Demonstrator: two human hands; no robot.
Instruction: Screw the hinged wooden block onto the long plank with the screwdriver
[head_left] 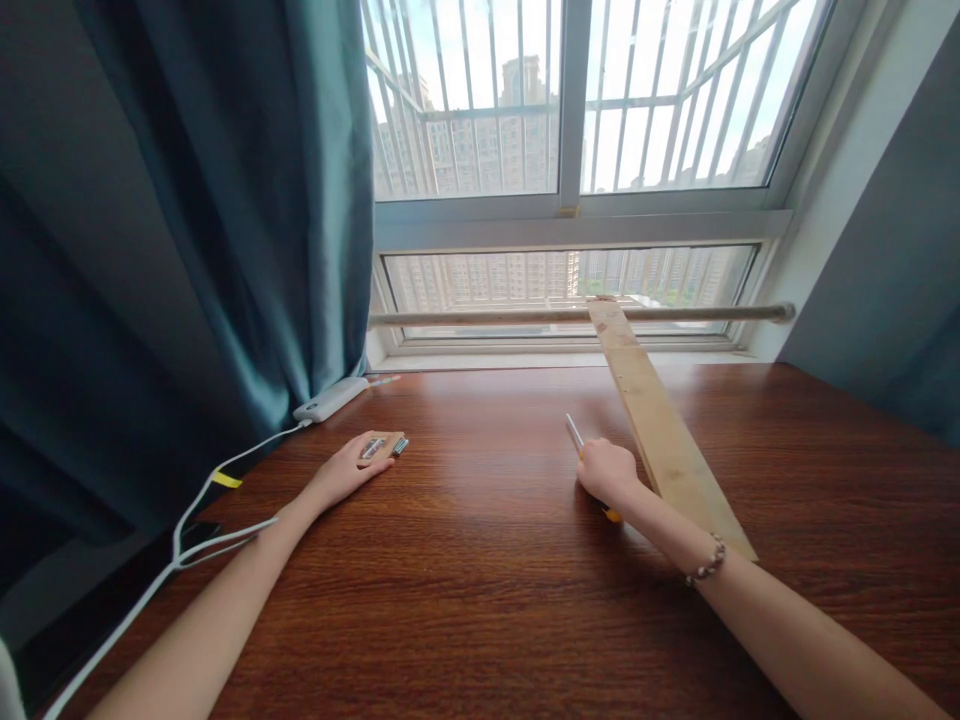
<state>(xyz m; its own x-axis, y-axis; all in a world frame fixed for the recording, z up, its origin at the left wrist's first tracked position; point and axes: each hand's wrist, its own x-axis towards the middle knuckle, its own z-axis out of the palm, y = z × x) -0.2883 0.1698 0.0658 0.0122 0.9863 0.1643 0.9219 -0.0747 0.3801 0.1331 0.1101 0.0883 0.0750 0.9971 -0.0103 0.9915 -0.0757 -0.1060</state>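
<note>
My right hand (606,470) is closed round a screwdriver (574,434) with a yellow and black handle; its metal shaft points away from me over the wooden table (480,560). Just right of that hand lies a long pale wooden plank (660,430), its far end propped on a rod at the window. My left hand (346,470) rests on the table at the left, fingers stretched over a small wooden block (384,446) with metal screws or fittings on it.
A white power strip (330,398) with white cables (217,530) lies at the table's far left, beside a teal curtain (187,220). A horizontal rod (525,316) runs along the window sill. A beaded bracelet (708,566) is on my right wrist.
</note>
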